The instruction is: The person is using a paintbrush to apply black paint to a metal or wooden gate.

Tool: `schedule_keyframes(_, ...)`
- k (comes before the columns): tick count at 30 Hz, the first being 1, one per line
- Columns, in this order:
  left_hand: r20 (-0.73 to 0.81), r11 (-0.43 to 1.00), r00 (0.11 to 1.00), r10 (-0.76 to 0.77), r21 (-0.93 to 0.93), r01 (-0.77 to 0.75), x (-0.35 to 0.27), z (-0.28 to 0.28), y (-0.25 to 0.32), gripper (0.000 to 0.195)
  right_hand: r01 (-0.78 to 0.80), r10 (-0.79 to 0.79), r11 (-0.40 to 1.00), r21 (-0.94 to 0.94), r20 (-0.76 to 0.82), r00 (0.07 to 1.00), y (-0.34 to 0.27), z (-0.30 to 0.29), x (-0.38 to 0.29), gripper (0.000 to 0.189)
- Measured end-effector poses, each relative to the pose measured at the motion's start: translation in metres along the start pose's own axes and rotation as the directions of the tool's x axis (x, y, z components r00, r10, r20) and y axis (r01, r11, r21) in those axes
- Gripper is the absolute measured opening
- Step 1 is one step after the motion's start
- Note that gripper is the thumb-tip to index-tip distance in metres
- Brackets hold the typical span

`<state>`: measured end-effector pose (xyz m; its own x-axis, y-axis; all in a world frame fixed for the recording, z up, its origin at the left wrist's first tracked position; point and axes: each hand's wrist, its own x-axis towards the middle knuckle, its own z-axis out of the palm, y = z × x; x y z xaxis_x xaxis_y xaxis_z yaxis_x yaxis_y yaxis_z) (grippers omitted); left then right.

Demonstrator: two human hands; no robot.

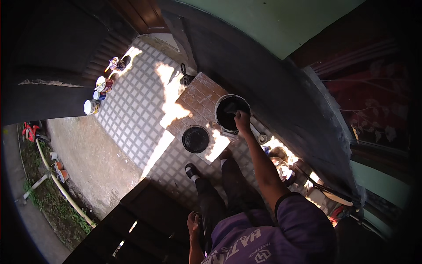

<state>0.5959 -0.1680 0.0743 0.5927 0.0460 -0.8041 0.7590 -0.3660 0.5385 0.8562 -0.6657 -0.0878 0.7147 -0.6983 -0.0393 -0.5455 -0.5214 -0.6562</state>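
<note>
My right hand (242,122) is over the near right rim of a large bucket (231,96) with a dark inside. Its fingers are closed round the handle of a brush-like tool (231,107), whose head is dim against the dark contents. The bucket stands at the right side of a worn, stained wooden board (194,99). A round black lid or shallow tub (195,139) lies on the board's near part. My left hand (194,221) hangs low beside my left leg, away from the board, with its fingers loosely curled and nothing visible in them.
Paint cans (91,107) stand along the tiled floor's left edge. A dark painted wall (263,95) runs close on the right. Beside it lie a pale-handled tool (262,138) and bagged items (280,165). A dark slatted bench-like surface (148,211) is at the lower left.
</note>
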Motion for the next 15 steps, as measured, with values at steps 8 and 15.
schedule_keyframes(8, -0.017, 0.997, 0.998, 0.065, 0.046, -0.064, -0.017, -0.006, 0.000, 0.038, -0.109, 0.020, 0.891, 0.441, 0.200, 0.980, -0.042, -0.035, -0.042, 0.030)
schedule_keyframes(15, -0.110, 0.958, 0.967, 0.231, 0.202, -0.206, -0.004, -0.023, -0.008, 0.040, -0.387, 0.048, 0.503, 0.773, 0.422, 0.905, -0.049, -0.159, -0.128, 0.036)
